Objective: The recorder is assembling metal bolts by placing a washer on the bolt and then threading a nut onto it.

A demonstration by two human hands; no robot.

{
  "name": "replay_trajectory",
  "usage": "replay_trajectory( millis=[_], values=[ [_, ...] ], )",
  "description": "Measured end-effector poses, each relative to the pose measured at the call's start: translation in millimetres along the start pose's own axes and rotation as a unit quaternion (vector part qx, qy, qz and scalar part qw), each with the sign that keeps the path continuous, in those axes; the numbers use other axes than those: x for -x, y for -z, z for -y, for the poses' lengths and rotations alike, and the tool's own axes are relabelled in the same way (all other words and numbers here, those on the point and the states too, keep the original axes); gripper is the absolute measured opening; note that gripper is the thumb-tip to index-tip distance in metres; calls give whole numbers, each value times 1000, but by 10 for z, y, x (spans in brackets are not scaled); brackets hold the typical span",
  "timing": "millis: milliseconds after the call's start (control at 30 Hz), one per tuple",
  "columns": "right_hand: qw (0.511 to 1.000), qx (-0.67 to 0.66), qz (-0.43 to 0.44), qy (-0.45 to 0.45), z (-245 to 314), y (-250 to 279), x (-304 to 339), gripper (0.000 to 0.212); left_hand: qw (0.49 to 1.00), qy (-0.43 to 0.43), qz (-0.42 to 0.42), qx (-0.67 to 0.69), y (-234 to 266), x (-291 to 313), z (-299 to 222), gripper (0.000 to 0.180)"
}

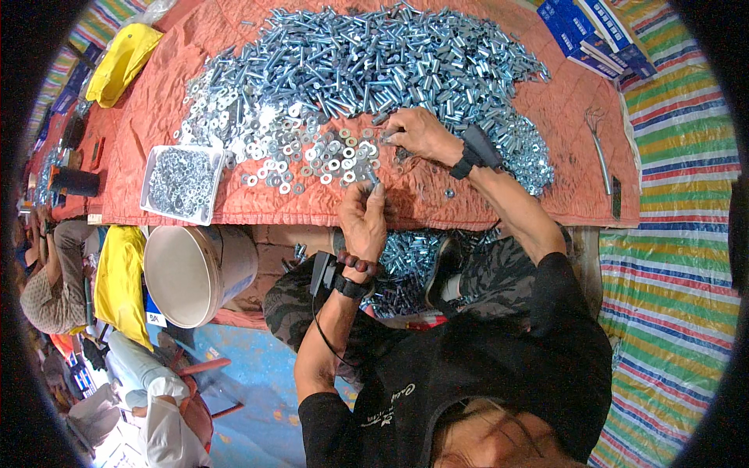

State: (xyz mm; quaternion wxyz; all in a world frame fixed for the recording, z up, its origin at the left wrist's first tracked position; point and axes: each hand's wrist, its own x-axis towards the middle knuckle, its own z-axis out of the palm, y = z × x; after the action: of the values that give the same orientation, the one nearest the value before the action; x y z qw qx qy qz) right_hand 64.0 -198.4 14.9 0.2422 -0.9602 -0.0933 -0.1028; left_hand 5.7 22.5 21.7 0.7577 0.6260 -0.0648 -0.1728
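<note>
Orange-red cloth is covering our big table, and a striped mat is lying beside it on the right. We are looking down at a huge shiny heap of bolts that is spreading over the far half of the cloth. Near its front edge, a smaller patch of flat round washers is lying loose. A white bucket is tipping on its side below the table edge on our left. Above it, a white tray full of small rings is sitting on the cloth. Blue boxes are stacking up at the far right corner. We are reaching our right hand to the edge of the heap, with the fingers curling onto small metal parts there. We are holding our left hand just in front of the washers, with its fingers pinching narrow around a small bolt that is poking up. Both wrists are wearing dark bands.
</note>
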Motion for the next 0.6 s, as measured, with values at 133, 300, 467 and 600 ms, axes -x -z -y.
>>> replay_trajectory(
  millis=[133,300,467,600],
  values=[
    [988,-127,33,-77,34,93,-64,17,1000,4,4,8,24,-8,31,14],
    [991,-122,45,-29,39,99,-155,19,1000,-15,-4,-21,41,-21,71,13],
    [989,-69,132,-19,21,147,-194,22,999,-19,-11,-27,-8,-7,24,13],
    [991,-106,83,3,30,93,-182,26,998,-45,-24,-40,-24,-5,68,13]
  ],
)
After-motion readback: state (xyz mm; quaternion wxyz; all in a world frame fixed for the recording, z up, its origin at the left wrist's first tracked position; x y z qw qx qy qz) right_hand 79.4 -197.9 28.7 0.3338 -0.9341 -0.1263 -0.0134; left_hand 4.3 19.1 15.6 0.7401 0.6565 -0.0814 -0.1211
